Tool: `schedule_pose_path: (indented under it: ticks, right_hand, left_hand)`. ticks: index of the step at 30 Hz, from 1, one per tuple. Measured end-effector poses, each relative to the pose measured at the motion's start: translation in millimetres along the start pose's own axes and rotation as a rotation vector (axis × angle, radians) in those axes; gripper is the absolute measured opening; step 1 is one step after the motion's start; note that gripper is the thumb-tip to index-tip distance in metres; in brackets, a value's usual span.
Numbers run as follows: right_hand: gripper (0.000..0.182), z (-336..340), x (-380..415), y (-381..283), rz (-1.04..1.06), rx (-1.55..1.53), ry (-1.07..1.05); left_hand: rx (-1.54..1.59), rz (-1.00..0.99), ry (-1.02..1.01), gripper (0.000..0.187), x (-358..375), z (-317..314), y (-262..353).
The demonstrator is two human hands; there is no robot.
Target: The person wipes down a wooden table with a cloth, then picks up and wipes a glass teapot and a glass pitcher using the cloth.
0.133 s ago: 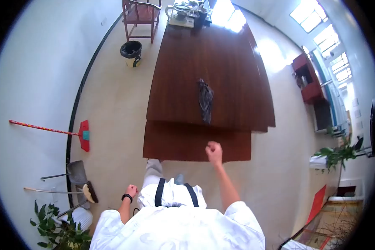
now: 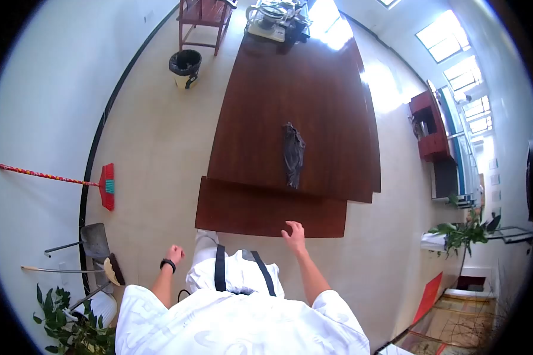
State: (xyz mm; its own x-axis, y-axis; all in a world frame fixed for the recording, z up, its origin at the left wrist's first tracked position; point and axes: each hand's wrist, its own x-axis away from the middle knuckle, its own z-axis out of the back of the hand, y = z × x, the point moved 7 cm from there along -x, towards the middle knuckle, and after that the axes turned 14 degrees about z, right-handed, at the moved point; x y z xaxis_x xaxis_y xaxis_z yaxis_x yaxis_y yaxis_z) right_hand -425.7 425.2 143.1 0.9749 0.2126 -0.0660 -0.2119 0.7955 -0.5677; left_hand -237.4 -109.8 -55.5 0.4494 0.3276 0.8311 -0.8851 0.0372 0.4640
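Note:
My right hand [image 2: 294,238] is over the front edge of the lower brown wooden panel [image 2: 249,210], with thumb and fingers apart and nothing between them. Off to the left of the table, above the floor, my left hand [image 2: 175,253] has its fingers curled in, and no object shows in it. A black band circles that wrist. A dark grey, crumpled strip of thin material [image 2: 294,157], cloth or plastic, lies on the brown table [image 2: 249,130], beyond my right hand and apart from it.
Appliances [image 2: 272,21] stand at the table's far end. Left are a wooden chair [image 2: 204,15], a lined bin [image 2: 185,71], a red broom [image 2: 106,186], a dustpan [image 2: 95,239] and a leafy plant [image 2: 65,322]. A red cabinet [image 2: 435,145] and another plant [image 2: 465,234] are right.
My right hand has opened from a fist and come back slightly toward my body. My left hand has risen a little in view. The whole view has shifted slightly.

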Motion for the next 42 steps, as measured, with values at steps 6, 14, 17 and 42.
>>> schedule_pose_path:
  ticks: [6,14,17,42]
  right_hand:
    - [0.055,49.2,-91.4,-27.7,0.304,0.445,-0.058]
    - [0.073,-51.7,-301.4,27.2,0.28,0.525,0.042]
    - [0.074,-110.7,-310.8,-67.1,0.348,0.401,-0.073]
    - [0.053,87.1,-163.2,222.3,-0.156,0.572,0.303]
  left_hand:
    - [0.215,-0.066,-0.076,0.021,20.5,3.6,57.7]
    - [0.327,0.428,0.127,0.016,119.3,-9.9,-144.5]
    - [-0.617,0.321,0.069,0.034,163.1,-3.7,-210.6]
    - [-0.188,-0.375,0.76,0.058,-92.9,-162.3,401.5]
